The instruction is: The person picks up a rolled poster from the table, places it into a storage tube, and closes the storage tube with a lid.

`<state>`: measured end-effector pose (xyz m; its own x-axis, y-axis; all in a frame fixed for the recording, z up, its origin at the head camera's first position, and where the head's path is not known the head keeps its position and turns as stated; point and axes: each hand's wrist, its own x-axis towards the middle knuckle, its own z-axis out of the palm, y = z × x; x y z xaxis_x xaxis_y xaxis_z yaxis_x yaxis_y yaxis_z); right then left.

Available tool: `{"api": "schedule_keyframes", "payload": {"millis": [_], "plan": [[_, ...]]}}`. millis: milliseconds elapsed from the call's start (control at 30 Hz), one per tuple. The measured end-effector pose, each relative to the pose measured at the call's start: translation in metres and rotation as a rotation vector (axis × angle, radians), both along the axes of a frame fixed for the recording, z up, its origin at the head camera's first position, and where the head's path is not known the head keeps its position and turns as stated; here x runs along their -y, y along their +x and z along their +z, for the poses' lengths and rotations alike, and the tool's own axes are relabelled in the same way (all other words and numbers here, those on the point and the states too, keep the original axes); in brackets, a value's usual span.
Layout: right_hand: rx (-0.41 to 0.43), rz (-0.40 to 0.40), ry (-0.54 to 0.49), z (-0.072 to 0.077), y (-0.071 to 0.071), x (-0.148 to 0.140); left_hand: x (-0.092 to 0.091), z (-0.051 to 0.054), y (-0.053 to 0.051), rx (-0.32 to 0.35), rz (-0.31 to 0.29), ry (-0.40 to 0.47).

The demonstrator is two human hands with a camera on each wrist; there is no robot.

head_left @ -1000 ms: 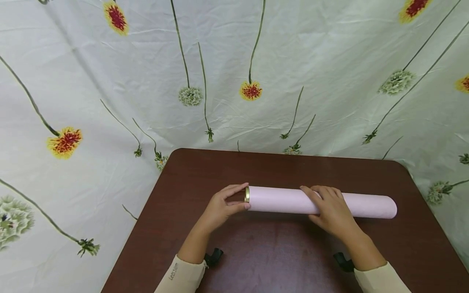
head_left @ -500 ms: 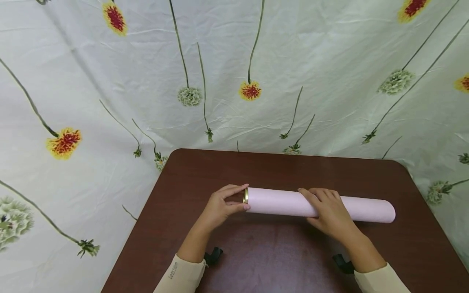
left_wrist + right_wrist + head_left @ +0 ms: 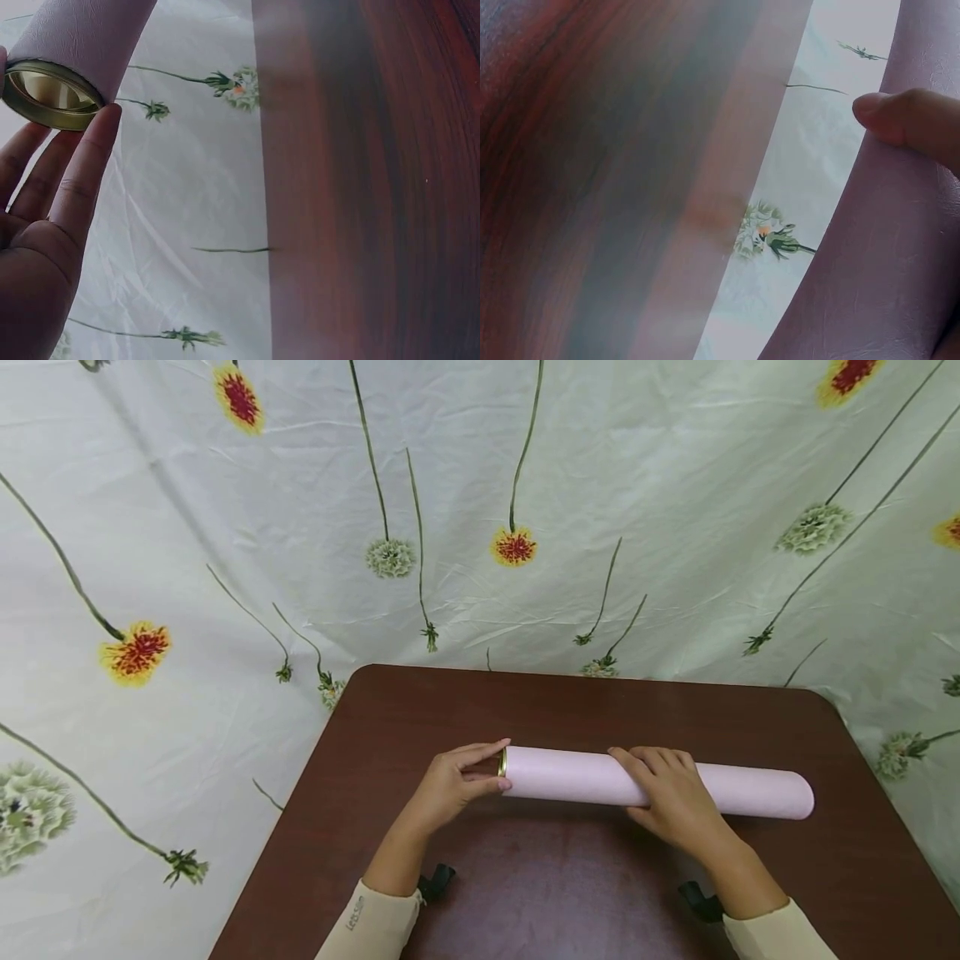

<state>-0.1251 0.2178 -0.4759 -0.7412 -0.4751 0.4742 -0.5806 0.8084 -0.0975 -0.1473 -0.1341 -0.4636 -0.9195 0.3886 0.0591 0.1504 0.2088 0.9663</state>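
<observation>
A long pink tube (image 3: 562, 774) lies crosswise between my hands, appearing raised off the tabletop. At its left end is a gold metal lid (image 3: 54, 114) with a recessed, shiny face. My left hand (image 3: 442, 789) pinches this end, thumb on the near side and fingers on the far side, fingertips at the lid's rim. Around the tube's middle, my right hand (image 3: 677, 797) grips from above. In the right wrist view the thumb (image 3: 904, 120) presses along the tube's wrinkled surface. The tube's right end is rounded in outline and its face is hidden.
A dark reddish-brown table (image 3: 600, 702) with rounded far corners stands below. Behind and around it hangs a pale cloth (image 3: 465, 460) printed with flowers. Black straps (image 3: 437, 883) show at both wrists.
The tube's right end has dipped slightly toward me, and the right hand has shifted a little left and nearer. My left hand keeps its hold at the lid end.
</observation>
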Motion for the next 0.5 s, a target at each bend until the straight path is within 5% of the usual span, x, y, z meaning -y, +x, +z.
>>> {"api": "schedule_keyframes", "payload": {"millis": [500], "plan": [[0.008,0.006,-0.018,-0.0040,0.0000,0.0061,-0.0047,-0.0083,0.0032,-0.056,0.093,0.052]]}}
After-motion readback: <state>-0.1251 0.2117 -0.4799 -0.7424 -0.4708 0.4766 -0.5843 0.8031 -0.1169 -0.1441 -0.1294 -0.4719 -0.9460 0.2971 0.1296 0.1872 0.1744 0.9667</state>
